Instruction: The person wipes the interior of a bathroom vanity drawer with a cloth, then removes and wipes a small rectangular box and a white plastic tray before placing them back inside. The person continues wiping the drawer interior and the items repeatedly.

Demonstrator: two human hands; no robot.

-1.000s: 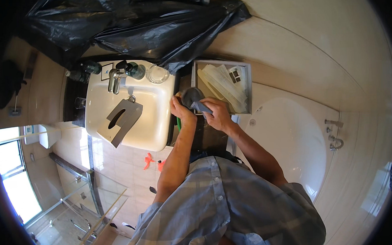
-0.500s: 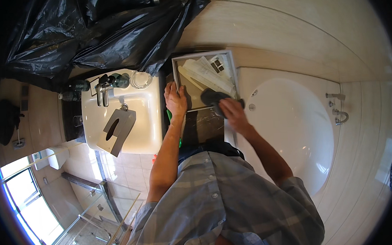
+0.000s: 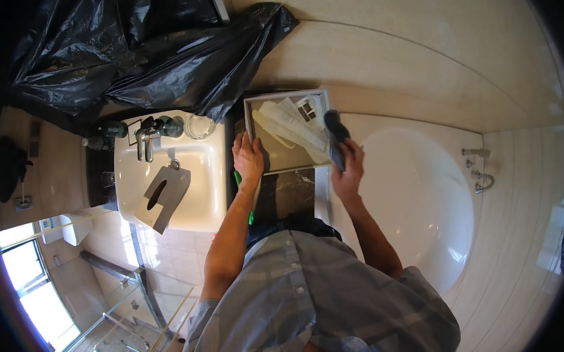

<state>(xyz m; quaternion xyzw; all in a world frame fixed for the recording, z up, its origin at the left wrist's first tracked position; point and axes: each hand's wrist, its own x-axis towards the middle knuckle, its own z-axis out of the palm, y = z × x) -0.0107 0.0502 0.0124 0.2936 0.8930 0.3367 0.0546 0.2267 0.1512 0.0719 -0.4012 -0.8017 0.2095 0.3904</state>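
A shallow box-like tray [image 3: 251, 128] with a pale rim stands on the dark counter. My left hand [image 3: 248, 157] grips its left side, the fingers lying along the rim. My right hand [image 3: 348, 170] is closed round a dark grey cloth [image 3: 337, 134], which hangs over the tray's right rim. Inside the tray are white packets and papers [image 3: 292, 125], one with dark square markings, and a pale strip at their left. The cloth covers part of the right rim.
Left of the tray is a white washbasin [image 3: 200, 179] with a tap [image 3: 145, 144], a grey tissue box [image 3: 169, 193], bottles [image 3: 166, 126] and a glass dish [image 3: 199, 126]. A white bathtub [image 3: 415, 189] lies right. Black plastic sheeting [image 3: 164, 74] covers the far left.
My right hand has carried the cloth from over the tray's front right inside to its right rim. My left hand stays at the tray's left side. The view has shifted slightly.
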